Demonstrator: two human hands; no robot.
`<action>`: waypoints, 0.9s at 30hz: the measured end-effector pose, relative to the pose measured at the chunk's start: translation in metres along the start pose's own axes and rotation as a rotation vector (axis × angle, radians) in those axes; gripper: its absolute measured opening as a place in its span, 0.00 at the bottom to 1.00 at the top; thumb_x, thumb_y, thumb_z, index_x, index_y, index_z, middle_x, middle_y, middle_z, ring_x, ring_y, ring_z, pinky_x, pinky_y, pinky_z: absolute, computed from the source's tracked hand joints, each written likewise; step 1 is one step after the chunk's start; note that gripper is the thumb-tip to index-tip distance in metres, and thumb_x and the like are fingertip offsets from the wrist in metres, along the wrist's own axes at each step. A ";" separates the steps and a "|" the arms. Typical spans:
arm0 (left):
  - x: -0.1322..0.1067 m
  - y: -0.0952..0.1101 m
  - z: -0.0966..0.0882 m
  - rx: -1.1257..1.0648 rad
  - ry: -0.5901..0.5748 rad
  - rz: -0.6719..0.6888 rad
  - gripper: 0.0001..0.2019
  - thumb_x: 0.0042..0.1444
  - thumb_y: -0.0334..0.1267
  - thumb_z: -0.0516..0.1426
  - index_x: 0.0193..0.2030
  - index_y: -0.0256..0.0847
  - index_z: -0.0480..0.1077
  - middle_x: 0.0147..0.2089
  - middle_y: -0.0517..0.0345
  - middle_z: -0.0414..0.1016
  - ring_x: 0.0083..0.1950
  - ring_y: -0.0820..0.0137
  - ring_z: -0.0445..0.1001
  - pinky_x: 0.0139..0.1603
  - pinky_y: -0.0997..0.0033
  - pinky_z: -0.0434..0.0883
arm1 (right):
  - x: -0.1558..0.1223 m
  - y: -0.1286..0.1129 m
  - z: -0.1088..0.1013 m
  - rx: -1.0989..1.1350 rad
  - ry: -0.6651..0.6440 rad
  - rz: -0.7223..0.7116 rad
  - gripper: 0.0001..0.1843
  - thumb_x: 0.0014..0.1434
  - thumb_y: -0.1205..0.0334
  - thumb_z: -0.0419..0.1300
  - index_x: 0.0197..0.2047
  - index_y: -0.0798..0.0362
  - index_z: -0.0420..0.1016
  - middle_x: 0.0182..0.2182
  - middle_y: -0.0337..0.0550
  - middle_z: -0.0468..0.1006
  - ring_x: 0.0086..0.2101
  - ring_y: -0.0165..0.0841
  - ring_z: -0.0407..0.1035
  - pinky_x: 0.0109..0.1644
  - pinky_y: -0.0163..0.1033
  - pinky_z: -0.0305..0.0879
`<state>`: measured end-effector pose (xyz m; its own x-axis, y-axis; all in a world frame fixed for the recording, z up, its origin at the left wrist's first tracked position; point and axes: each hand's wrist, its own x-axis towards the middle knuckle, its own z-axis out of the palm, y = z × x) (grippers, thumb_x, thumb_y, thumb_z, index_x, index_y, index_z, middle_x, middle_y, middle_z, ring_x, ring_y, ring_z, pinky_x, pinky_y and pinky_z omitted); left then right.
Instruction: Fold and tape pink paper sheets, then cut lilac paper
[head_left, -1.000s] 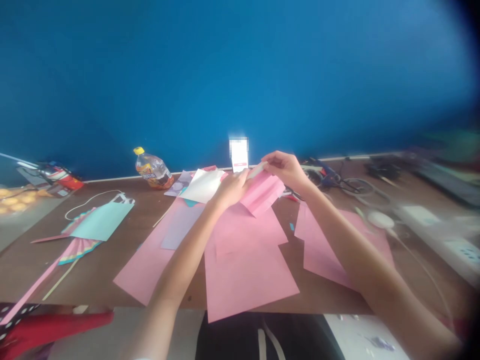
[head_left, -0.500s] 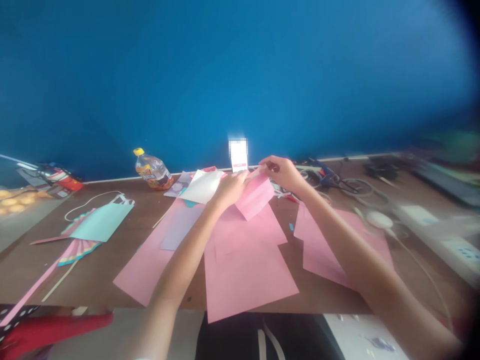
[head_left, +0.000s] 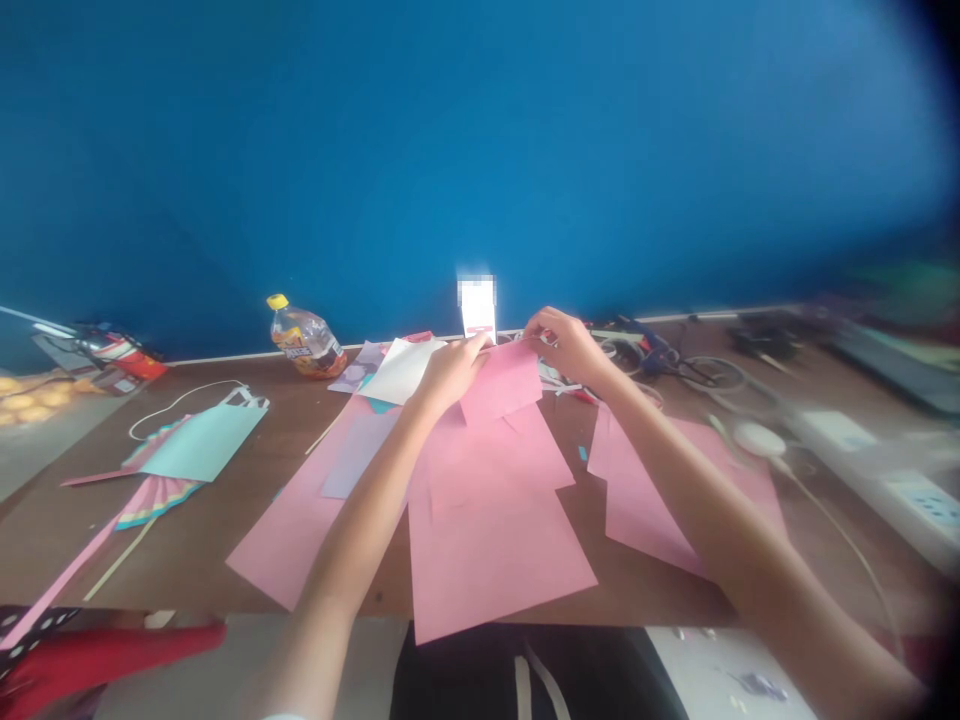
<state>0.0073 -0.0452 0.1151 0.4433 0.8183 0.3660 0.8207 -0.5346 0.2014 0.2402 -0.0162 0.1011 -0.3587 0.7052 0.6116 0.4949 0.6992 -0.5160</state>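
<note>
Between my two hands a small piece of pink paper [head_left: 501,382] is held up by its upper edge. My left hand [head_left: 455,369] pinches its upper left corner, and my right hand [head_left: 556,338] pinches the upper right corner. Larger pink sheets [head_left: 502,550] lie below it, overlapping on the table. A white sheet [head_left: 403,370] rests just left of my left hand, over some purple and teal paper. Further left, a lilac sheet [head_left: 360,458] lies on another pink sheet [head_left: 274,550]. More pink paper [head_left: 652,500] lies under my right forearm.
A lit phone [head_left: 478,305] stands against the blue wall. A tilted bottle with a yellow cap [head_left: 304,340] is at the back left. A light-blue paper piece [head_left: 206,443] covers a folded paper fan [head_left: 161,500]. Cables [head_left: 712,373] and a power strip [head_left: 919,500] are at right.
The small pink paper has turned more level, its upper edge now stretched between both hands. My left hand has shifted slightly left, and my right hand has moved a little.
</note>
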 end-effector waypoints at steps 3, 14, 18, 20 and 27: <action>0.001 -0.005 0.001 0.002 0.038 -0.042 0.08 0.65 0.33 0.50 0.49 0.44 0.64 0.39 0.55 0.77 0.38 0.64 0.76 0.34 0.71 0.63 | -0.001 -0.003 0.000 -0.036 0.090 0.022 0.03 0.57 0.67 0.59 0.32 0.52 0.74 0.34 0.43 0.72 0.29 0.31 0.63 0.36 0.39 0.60; 0.002 -0.006 -0.002 0.042 0.233 -0.017 0.10 0.60 0.25 0.47 0.40 0.43 0.63 0.41 0.53 0.74 0.44 0.64 0.70 0.46 0.66 0.63 | 0.000 -0.009 -0.002 0.143 0.083 0.171 0.10 0.59 0.54 0.61 0.40 0.51 0.76 0.23 0.35 0.64 0.25 0.29 0.60 0.31 0.37 0.58; 0.002 -0.005 -0.003 -0.109 0.179 -0.027 0.10 0.59 0.25 0.49 0.43 0.43 0.64 0.45 0.53 0.76 0.46 0.65 0.73 0.47 0.68 0.66 | -0.001 -0.014 -0.004 0.352 -0.006 0.277 0.20 0.57 0.46 0.62 0.45 0.53 0.75 0.24 0.38 0.70 0.22 0.27 0.62 0.27 0.36 0.58; 0.001 -0.004 -0.003 -0.194 0.142 -0.012 0.09 0.61 0.27 0.49 0.45 0.43 0.65 0.46 0.54 0.76 0.47 0.66 0.74 0.47 0.69 0.67 | -0.002 -0.012 -0.004 0.383 -0.009 0.307 0.21 0.56 0.45 0.63 0.44 0.54 0.75 0.25 0.39 0.72 0.21 0.27 0.62 0.26 0.36 0.57; -0.001 -0.003 -0.001 -0.312 0.072 -0.001 0.09 0.65 0.41 0.52 0.49 0.45 0.68 0.53 0.54 0.76 0.50 0.64 0.76 0.49 0.66 0.71 | 0.001 0.009 -0.001 0.147 0.156 0.232 0.16 0.57 0.47 0.62 0.33 0.53 0.77 0.30 0.42 0.70 0.29 0.31 0.62 0.32 0.37 0.60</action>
<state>0.0043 -0.0446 0.1155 0.4065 0.8080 0.4266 0.6664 -0.5816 0.4666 0.2452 -0.0097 0.0979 -0.1182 0.8295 0.5458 0.4260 0.5389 -0.7267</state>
